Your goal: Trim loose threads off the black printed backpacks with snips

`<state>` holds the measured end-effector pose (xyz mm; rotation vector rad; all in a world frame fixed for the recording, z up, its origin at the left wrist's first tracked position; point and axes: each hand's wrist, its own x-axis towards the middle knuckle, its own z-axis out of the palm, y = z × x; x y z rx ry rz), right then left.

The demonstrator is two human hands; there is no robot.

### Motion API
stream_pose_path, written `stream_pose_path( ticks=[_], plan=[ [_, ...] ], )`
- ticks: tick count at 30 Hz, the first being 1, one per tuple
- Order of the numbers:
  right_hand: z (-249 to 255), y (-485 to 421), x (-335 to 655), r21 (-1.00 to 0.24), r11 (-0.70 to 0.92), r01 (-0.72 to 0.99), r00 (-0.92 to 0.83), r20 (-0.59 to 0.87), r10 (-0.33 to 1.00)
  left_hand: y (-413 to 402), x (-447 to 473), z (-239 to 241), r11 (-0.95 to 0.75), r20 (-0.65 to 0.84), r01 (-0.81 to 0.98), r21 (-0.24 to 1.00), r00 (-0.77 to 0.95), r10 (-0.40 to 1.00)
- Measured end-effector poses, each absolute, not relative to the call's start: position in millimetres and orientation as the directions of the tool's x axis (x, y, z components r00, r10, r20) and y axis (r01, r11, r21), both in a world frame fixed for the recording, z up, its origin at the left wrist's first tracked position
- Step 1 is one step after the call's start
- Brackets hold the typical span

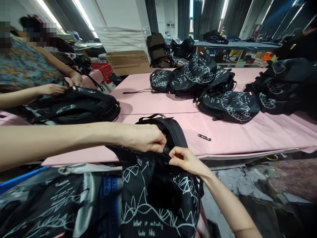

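Note:
A black backpack (158,195) with white scribble print stands upright against the near edge of the pink table (247,132). My left hand (143,137) reaches across from the left and pinches the fabric at the backpack's upper opening, fingers closed. My right hand (184,160) comes up from the lower right and pinches the same edge right beside it, also closed. The two hands almost touch. What lies between the fingertips, perhaps a zipper pull, is too small to make out.
Small black thread snips (204,137) lie on the pink cloth to the right. A pile of matching backpacks (223,99) sits further back. At the left another person's hands (61,86) rest on a black backpack (79,105). A cardboard box (128,62) stands behind.

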<state>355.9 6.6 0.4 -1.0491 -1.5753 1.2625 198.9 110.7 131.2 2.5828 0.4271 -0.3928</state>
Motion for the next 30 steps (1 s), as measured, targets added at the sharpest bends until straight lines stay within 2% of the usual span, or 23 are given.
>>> stream_pose_path(
  ticks=[3,5,7,12,17,23,30],
  plan=[
    [9,-4,349,-0.895,0.381,0.233,-0.399,0.269,0.877,96,189,138,-0.789,-0.355,0.371,0.489,0.911,0.209],
    [10,-15,343,-0.807,0.53,0.26,-0.435,0.392,0.811,86,180,140,-0.758,-0.35,0.37,0.537,0.915,0.199],
    [7,-23,340,-0.752,0.597,0.279,-0.444,0.451,0.775,79,171,138,-0.747,-0.334,0.355,0.562,0.924,0.189],
    [-5,-28,342,-0.702,0.595,0.391,-0.342,0.49,0.802,78,162,126,-0.808,-0.296,0.329,0.489,0.934,0.201],
    [-7,-34,346,-0.727,0.53,0.436,-0.187,0.503,0.844,81,165,123,-0.854,-0.247,0.31,0.418,0.943,0.222],
    [-13,-41,340,-0.589,0.643,0.49,-0.208,0.637,0.742,78,162,122,-0.863,-0.211,0.292,0.412,0.952,0.222],
    [-17,-43,333,-0.634,0.606,0.48,-0.1,0.647,0.756,75,164,123,-0.861,-0.239,0.318,0.397,0.942,0.237]
  ],
)
